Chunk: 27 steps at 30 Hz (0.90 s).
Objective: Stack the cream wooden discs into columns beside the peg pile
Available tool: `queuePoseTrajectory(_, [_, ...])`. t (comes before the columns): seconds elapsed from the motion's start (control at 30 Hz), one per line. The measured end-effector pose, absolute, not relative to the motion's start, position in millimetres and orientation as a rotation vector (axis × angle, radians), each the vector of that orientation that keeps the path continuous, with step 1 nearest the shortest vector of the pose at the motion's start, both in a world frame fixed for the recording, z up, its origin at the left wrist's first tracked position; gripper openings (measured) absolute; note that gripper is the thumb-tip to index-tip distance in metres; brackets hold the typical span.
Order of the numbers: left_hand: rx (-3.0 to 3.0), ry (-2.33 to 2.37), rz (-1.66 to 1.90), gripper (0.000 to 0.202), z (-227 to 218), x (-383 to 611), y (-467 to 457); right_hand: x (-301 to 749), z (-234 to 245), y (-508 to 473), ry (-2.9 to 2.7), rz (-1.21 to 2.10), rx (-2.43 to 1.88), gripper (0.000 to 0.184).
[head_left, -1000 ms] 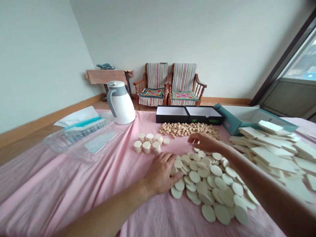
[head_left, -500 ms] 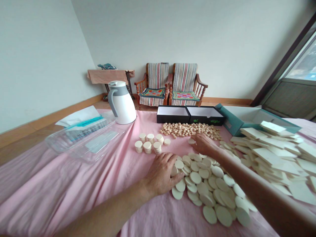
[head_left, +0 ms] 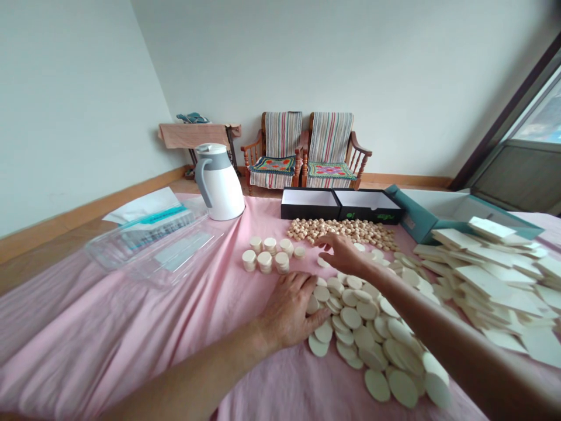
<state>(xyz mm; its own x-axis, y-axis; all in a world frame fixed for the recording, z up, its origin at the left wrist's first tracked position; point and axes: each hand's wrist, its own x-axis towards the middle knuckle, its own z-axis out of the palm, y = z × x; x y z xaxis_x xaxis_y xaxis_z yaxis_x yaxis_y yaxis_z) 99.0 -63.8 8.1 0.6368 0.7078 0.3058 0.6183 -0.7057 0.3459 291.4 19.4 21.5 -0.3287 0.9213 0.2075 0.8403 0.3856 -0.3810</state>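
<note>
A wide spread of flat cream discs [head_left: 363, 333] lies overlapping on the pink cloth, with my left hand [head_left: 289, 310] resting palm down on its left edge. My right hand [head_left: 340, 254] hovers at the pile's far end, fingers spread and holding nothing visible. A single disc [head_left: 323, 262] lies just below its fingertips. Several short stacks of discs [head_left: 267, 259] stand left of that hand. Beyond it is a heap of small round beige pellets [head_left: 339, 231]. To the right lies a mass of flat cream rectangular slabs [head_left: 491, 280].
A pink cloth [head_left: 131, 333] covers the table. On it stand a white-and-grey jug [head_left: 219, 187], a transparent plastic box [head_left: 153, 245], an open black box [head_left: 339, 206] and a teal box [head_left: 421, 217]. Two striped wooden armchairs [head_left: 307, 152] stand against the far wall.
My right hand has moved left and nearer, away from the pellets' right end. My left hand stays on the discs. The whole scene has shifted slightly right in view.
</note>
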Motion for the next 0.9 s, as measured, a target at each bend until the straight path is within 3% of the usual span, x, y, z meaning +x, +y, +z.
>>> queuePoseTrajectory(0.23, [2.649, 1.089, 0.569, 0.048, 7.9, 97.9, -63.3, 243.4, 38.0, 31.6, -2.473, 0.152, -1.018, 0.035])
queuePoseTrajectory(0.43, [2.629, 1.102, 0.559, 0.049, 7.3, 97.9, -63.4, 229.6, 28.8, 49.1, -2.512, 0.131, -1.023, 0.041])
queuePoseTrajectory(0.9, [2.615, 1.103, 0.563, 0.051, 8.2, 97.6, -63.5, 225.8, 21.8, 54.8, -2.485, 0.196, -1.125, 0.026])
